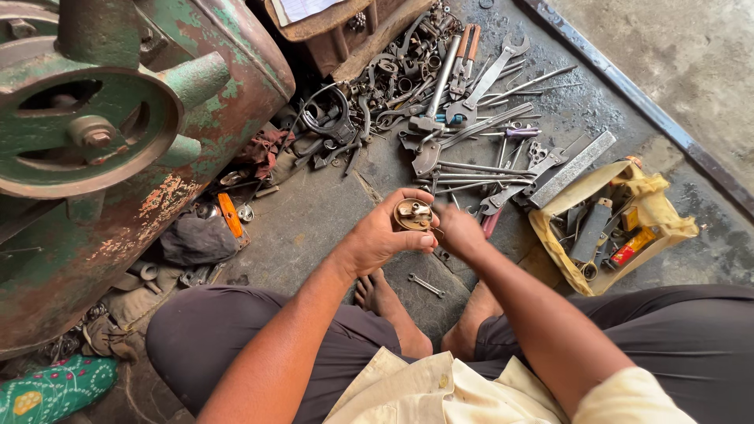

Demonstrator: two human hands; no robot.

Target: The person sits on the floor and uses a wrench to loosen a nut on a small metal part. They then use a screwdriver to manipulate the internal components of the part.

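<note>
Head view: left hand (pixel 382 235) cups small round brass-coloured metal part (pixel 412 213), fingers curled around its rim, holding it above dark floor (pixel 314 228). Right hand (pixel 458 232) closed narrow, fingertips touching part's right edge; what it pinches, cannot tell. Small spanner (pixel 426 284) lies on floor by bare feet. Heap of wrenches and pliers (pixel 463 102) beyond hands. Yellow bag of tools (pixel 613 228) at right. Rusty green machine (pixel 118 141) at left.

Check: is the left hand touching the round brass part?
Touching. The head view shows the left hand cupped around the round brass part, fingers wrapped under and over its rim, no gap visible.
</note>
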